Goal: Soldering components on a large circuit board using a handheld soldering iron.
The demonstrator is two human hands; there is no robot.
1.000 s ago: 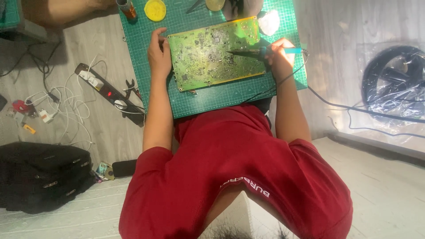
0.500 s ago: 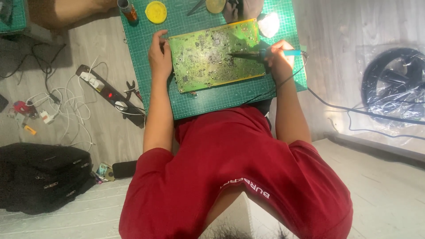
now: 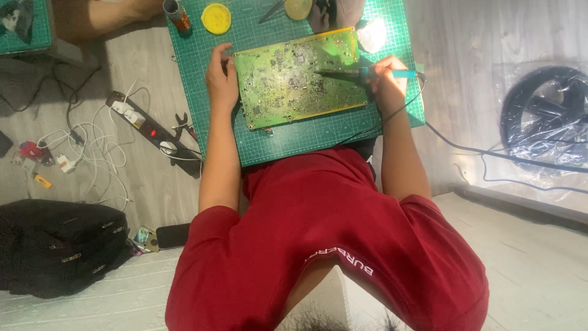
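A person in a red shirt (image 3: 318,245) sits at a green mat (image 3: 202,92) on the floor. A green circuit board (image 3: 297,76) lies flat in the middle of the mat.

The left hand (image 3: 220,76) rests on the left edge of the board, with its fingers bent over the edge and touching it. It holds the board down, and its fingers are not fully closed.

The right hand (image 3: 386,79) is at the right edge of the board. Its fingers are closed tight around a soldering iron (image 3: 361,72) with a blue handle. The dark tip of the iron points left and lies over the board. A black cord (image 3: 484,150) runs from the iron to the right, across the floor.

At the far edge of the mat are a yellow round lid (image 3: 216,18) and a small brown bottle (image 3: 177,15). Left of the mat, on the floor, lie a power strip (image 3: 150,132), white cables (image 3: 92,147) and a black bag (image 3: 58,248). On the right is a black round thing under a clear plastic sheet (image 3: 542,116).
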